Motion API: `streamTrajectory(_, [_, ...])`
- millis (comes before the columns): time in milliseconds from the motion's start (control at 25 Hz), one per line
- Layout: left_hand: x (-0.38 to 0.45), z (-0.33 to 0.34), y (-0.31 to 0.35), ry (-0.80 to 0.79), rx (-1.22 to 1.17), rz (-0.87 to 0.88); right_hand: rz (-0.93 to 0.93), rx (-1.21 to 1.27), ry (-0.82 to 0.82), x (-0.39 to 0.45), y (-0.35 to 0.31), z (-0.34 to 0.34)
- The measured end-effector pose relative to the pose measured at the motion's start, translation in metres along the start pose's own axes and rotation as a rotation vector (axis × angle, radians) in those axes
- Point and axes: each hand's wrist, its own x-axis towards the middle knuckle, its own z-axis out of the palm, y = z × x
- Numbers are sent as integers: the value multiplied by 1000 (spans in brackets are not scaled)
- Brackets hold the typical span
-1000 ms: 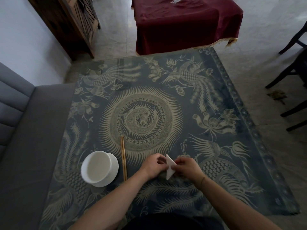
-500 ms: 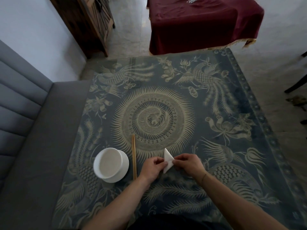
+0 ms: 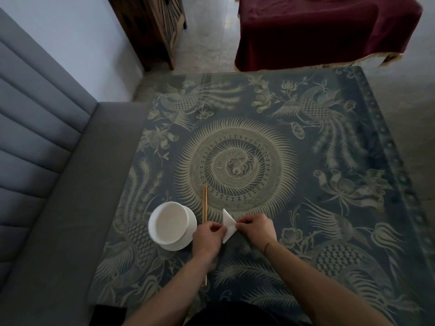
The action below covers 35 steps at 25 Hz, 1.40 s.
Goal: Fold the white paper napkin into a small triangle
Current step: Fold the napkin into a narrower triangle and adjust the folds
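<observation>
I read the napkin [image 3: 228, 225] as thin matt white paper, crisp at its creases | bowl [image 3: 171, 225] left of it: smooth white, faintly glossy, ceramic by the look | chopsticks [image 3: 205, 203] between bowl and napkin: pale bare wood, matt | table [image 3: 329, 208] beneath: patterned blue-grey cloth under a glossy, reflective top.

— What carried everything?
— A table under a dark blue cloth patterned with pale phoenixes [image 3: 329, 161].
— And on it?
— A round white bowl [image 3: 170, 225] near the left edge, with a pair of thin wooden chopsticks [image 3: 205, 205] just right of it.
</observation>
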Motion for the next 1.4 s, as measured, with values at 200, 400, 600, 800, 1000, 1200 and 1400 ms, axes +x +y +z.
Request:
streamTrajectory(200, [2, -3, -1, 67, 171, 27, -51, -146, 34, 0, -8, 14])
streamTrajectory(400, [2, -1, -2, 125, 285, 52, -88, -252, 78, 0, -11, 19])
streamTrajectory(600, [1, -1, -1, 159, 361, 94, -134, -307, 102, 1, -12, 23])
streamTrajectory(800, [3, -3, -3, 164, 402, 120, -134, -327, 136, 0, -12, 28])
streamTrajectory(1000, [3, -3, -2, 178, 430, 167, -100, -357, 182, -1, -11, 29])
streamTrajectory(1200, [2, -6, -5, 181, 394, 175, -98, -323, 162, -1, -7, 28])
streamTrajectory(1400, [1, -8, -6, 177, 347, 189, -114, -284, 155, -2, -2, 21])
